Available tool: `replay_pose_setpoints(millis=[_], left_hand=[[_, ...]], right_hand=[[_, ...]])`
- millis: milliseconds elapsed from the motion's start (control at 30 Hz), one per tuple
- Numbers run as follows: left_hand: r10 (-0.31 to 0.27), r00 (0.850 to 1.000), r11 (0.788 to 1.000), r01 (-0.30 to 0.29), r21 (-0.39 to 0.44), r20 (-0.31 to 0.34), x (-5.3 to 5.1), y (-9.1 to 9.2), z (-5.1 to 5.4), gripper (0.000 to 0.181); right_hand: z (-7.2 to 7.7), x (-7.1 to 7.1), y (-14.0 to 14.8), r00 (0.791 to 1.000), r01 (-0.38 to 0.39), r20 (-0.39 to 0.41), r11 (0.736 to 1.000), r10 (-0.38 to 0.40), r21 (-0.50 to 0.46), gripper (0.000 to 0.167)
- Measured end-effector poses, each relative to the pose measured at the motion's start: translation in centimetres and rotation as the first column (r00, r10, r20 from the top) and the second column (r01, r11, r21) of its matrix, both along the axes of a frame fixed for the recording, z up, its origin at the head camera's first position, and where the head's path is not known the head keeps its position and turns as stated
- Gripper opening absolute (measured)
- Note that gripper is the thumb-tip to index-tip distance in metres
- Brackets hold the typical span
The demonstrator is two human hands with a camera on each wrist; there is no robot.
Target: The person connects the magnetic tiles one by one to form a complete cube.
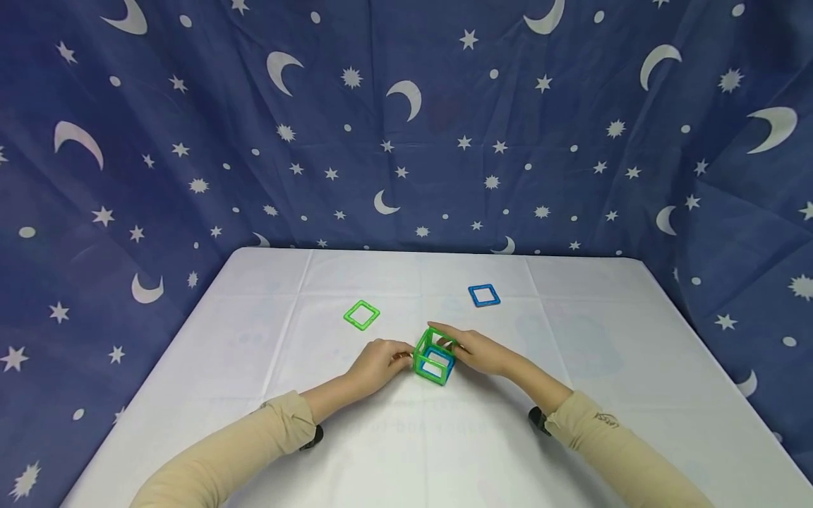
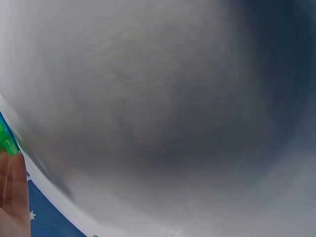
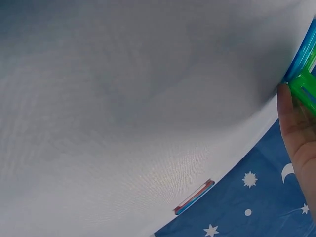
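Note:
Near the table's middle stands an open box of magnetic tiles [image 1: 430, 378], with green square frames for sides and a blue square frame [image 1: 450, 361] low inside. The left hand [image 1: 380, 363] pinches its left side between thumb and fingers. From the right, the right hand [image 1: 481, 351] grips the far right side, some fingertips hidden behind the green frames. In the left wrist view, fingers of the left hand [image 2: 14, 195] touch a green tile [image 2: 8, 141] at the edge. The right wrist view shows the right hand [image 3: 302, 136] against a green tile corner [image 3: 303, 89] beside a blue edge [image 3: 302, 54].
A loose green square tile [image 1: 353, 322] lies behind the left hand. Farther back to the right lies a blue square tile [image 1: 488, 303]. The white-covered table [image 1: 356, 466] meets a blue star-and-moon cloth [image 1: 444, 204] at its back and sides.

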State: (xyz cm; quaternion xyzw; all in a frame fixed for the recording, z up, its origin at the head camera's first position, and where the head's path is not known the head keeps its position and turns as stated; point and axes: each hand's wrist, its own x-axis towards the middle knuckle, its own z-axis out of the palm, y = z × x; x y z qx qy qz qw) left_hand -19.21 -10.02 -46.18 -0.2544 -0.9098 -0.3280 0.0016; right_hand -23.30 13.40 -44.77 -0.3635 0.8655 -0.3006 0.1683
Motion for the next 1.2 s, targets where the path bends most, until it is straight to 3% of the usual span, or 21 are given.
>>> replay_pose_setpoints(millis=[233, 400, 567, 800, 900, 1000, 1067, 1200], left_hand=[[-0.061, 0.998, 0.998, 0.061, 0.023, -0.002, 0.1, -0.3, 0.0, 0.016], [-0.043, 0.999, 0.999, 0.043, 0.009, 0.000, 0.3, -0.2, 0.0, 0.017], [-0.029, 0.999, 1.000, 0.030, 0.003, -0.012, 0.5, -0.1, 0.0, 0.018], [-0.038, 0.999, 0.999, 0.039, 0.029, -0.013, 0.7, -0.1, 0.0, 0.015], [-0.049, 0.999, 0.997, 0.048, 0.052, 0.017, 0.6, -0.2, 0.1, 0.014], [-0.008, 0.999, 0.997, 0.004, 0.076, 0.052, 0.2, -0.2, 0.1, 0.009], [0.058, 0.994, 0.993, -0.067, 0.097, 0.090, -0.1, -0.2, 0.2, 0.007], [0.171, 0.962, 0.971, -0.202, 0.132, 0.213, -0.8, 0.3, 0.1, 0.017]], right_hand=[[-0.1, -0.1, -0.4, 0.999, 0.011, -0.036, 1.000, -0.010, 0.016, 0.054], [-0.3, -0.1, -0.9, 0.992, 0.094, -0.083, 0.996, -0.093, 0.005, 0.044], [-0.7, -0.5, -1.2, 0.966, 0.217, -0.140, 0.976, -0.216, -0.012, 0.021], [-1.0, -0.6, -1.0, 0.954, 0.256, -0.153, 0.966, -0.256, -0.023, 0.015], [-1.0, -0.6, -0.8, 0.952, 0.259, -0.165, 0.966, -0.257, -0.009, 0.014], [-0.9, -0.7, -0.8, 0.954, 0.254, -0.172, 0.967, -0.247, 0.016, 0.013], [-0.8, -0.8, -0.9, 0.955, 0.250, -0.175, 0.968, -0.239, 0.039, 0.014], [-0.8, -0.8, -1.3, 0.955, 0.262, -0.161, 0.962, -0.248, 0.071, 0.010]])
